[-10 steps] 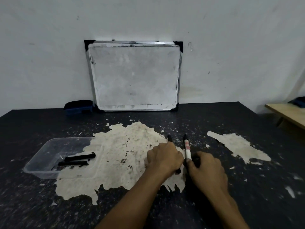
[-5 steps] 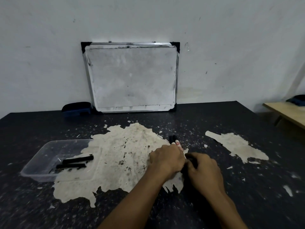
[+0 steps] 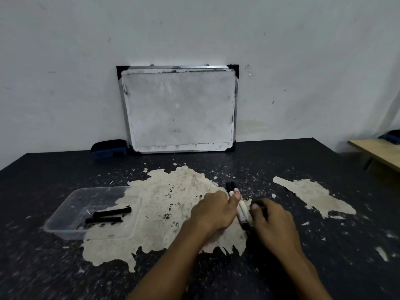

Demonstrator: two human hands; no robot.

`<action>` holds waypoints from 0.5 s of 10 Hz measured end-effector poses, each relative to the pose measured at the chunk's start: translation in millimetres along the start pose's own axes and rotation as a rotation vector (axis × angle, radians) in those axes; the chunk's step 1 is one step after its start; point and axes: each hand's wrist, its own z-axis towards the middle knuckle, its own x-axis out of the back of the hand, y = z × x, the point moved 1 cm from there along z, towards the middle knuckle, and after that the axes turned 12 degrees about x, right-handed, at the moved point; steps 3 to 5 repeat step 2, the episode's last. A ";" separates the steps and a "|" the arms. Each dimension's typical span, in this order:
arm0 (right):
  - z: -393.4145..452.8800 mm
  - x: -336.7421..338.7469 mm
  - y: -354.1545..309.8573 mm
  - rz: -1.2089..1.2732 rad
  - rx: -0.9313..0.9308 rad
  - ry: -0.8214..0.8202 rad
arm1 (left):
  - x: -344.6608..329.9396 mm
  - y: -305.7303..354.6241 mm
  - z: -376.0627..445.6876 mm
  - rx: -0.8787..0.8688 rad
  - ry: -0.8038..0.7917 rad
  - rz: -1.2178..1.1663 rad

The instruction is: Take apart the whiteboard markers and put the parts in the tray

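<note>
Two markers (image 3: 242,207) now lie side by side on the worktop (image 3: 324,245), gathered since a second ago. Left hand (image 3: 215,211) rests on them, right hand (image 3: 271,221) grips their ends. Tray (image 3: 65,215), well left, holds two black parts (image 3: 108,215); pulling apart comes next.

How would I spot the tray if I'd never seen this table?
Start at the whiteboard leaning on the wall, then come toward you and left across the dark table. The tray is the clear plastic box partly over the pale patch, left of both hands. It alone is see-through, with two black marker pieces inside.
</note>
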 end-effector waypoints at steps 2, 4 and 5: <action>11.3 24.3 -30.6 0.222 0.155 0.213 | 67.3 -9.8 -36.4 -0.232 0.235 -0.296; 11.3 24.3 -30.6 0.222 0.155 0.213 | 67.3 -9.8 -36.4 -0.232 0.235 -0.296; 11.3 24.3 -30.6 0.222 0.155 0.213 | 67.3 -9.8 -36.4 -0.232 0.235 -0.296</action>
